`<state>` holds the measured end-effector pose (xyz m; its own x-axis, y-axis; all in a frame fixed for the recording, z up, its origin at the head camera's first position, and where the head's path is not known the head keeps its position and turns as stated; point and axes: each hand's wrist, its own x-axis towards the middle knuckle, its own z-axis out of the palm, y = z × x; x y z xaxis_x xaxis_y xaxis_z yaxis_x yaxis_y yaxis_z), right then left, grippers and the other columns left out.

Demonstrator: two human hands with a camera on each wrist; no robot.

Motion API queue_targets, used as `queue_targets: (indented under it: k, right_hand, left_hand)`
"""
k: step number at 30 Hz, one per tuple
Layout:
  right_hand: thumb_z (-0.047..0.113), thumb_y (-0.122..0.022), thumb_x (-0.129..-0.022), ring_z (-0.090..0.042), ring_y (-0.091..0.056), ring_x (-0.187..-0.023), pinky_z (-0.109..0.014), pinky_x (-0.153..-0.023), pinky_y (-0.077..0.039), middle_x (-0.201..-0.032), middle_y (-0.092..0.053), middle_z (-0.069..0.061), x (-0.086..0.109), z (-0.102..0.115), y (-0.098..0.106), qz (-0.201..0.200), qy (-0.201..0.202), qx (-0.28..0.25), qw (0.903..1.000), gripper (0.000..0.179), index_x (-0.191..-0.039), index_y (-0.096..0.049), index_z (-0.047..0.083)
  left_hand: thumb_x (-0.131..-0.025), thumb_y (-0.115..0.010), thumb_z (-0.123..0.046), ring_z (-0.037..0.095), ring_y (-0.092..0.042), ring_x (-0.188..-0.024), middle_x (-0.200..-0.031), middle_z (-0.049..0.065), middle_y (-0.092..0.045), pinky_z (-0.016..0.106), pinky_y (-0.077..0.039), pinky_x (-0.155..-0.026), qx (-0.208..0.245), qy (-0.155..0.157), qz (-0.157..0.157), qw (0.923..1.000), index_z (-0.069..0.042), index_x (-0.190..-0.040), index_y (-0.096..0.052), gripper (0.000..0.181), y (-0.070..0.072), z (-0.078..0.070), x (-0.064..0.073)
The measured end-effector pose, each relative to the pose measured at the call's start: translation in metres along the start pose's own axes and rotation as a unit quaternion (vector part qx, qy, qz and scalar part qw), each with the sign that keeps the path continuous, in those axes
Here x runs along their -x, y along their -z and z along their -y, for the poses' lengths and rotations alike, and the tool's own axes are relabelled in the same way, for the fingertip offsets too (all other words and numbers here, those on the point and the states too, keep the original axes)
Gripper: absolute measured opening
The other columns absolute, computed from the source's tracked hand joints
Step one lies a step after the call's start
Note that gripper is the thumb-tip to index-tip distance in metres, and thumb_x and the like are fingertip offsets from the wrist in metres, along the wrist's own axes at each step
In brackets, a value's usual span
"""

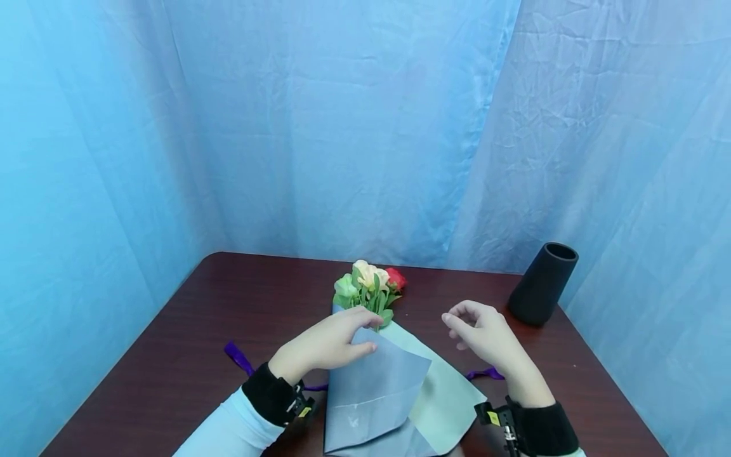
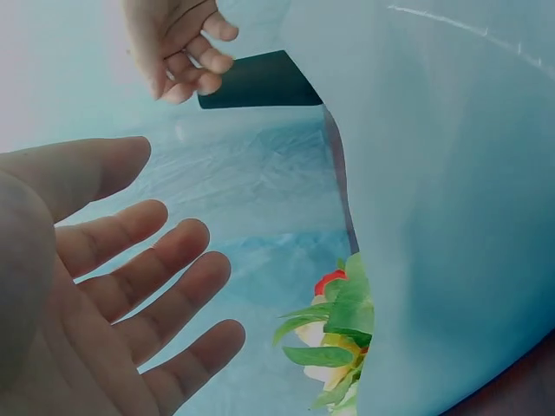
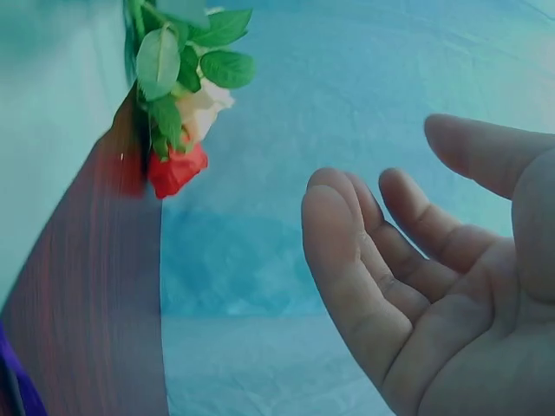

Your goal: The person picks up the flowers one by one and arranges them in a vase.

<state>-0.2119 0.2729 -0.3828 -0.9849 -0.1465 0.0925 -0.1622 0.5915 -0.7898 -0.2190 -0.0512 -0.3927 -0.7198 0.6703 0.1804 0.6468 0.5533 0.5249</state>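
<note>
A small bunch of flowers, with cream, pale green and red blooms, lies on wrapping paper toward the back of the table. The paper's blue-grey side is folded over from the left; its pale green side spreads to the right. My left hand hovers over the folded flap just below the blooms, fingers extended and holding nothing. To the right of the paper, my right hand is raised with loosely bent fingers and nothing in it. A purple ribbon passes beneath the paper, its other end showing at right.
A black tapered vase stands at the table's back right corner, beyond my right hand. The dark brown table has light blue curtains behind it and at both sides.
</note>
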Motion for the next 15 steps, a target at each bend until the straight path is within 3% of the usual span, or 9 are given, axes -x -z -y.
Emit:
queue_targets:
  k: [4,8,15]
  right_hand:
    - [0.04,-0.067,-0.099,-0.025,-0.071,-0.091,-0.039,-0.074,-0.06,-0.104,-0.07,-0.013,-0.005,0.002,-0.005,-0.005,-0.001,-0.066,0.9978,0.039,-0.117,-0.064,0.006]
    - [0.036,-0.067,-0.1,-0.033,-0.069,-0.105,-0.041,-0.078,-0.06,-0.115,-0.066,-0.016,-0.01,-0.002,-0.013,0.001,-0.014,-0.143,0.9897,0.042,-0.123,-0.06,0.002]
    - [0.033,-0.063,-0.103,-0.036,-0.065,-0.113,-0.046,-0.084,-0.058,-0.125,-0.06,-0.022,-0.017,-0.015,-0.026,0.059,-0.063,-0.219,0.9719,0.047,-0.133,-0.052,-0.002]
  left_hand:
    - [-0.101,-0.066,-0.027,0.012,-0.055,-0.125,-0.136,0.0,-0.06,0.034,-0.047,-0.103,-0.001,0.002,0.005,1.0,-0.012,-0.14,-0.059,0.043,0.0,0.001,-0.006]
    - [-0.101,-0.066,-0.025,0.012,-0.055,-0.126,-0.137,0.001,-0.06,0.032,-0.047,-0.103,-0.014,0.001,0.016,0.9998,-0.011,-0.14,-0.059,0.043,-0.003,0.004,-0.014]
    - [-0.1,-0.065,-0.02,0.015,-0.056,-0.125,-0.138,0.001,-0.059,0.031,-0.047,-0.102,-0.039,0.008,0.055,0.9977,-0.011,-0.142,-0.058,0.043,-0.01,0.004,-0.026]
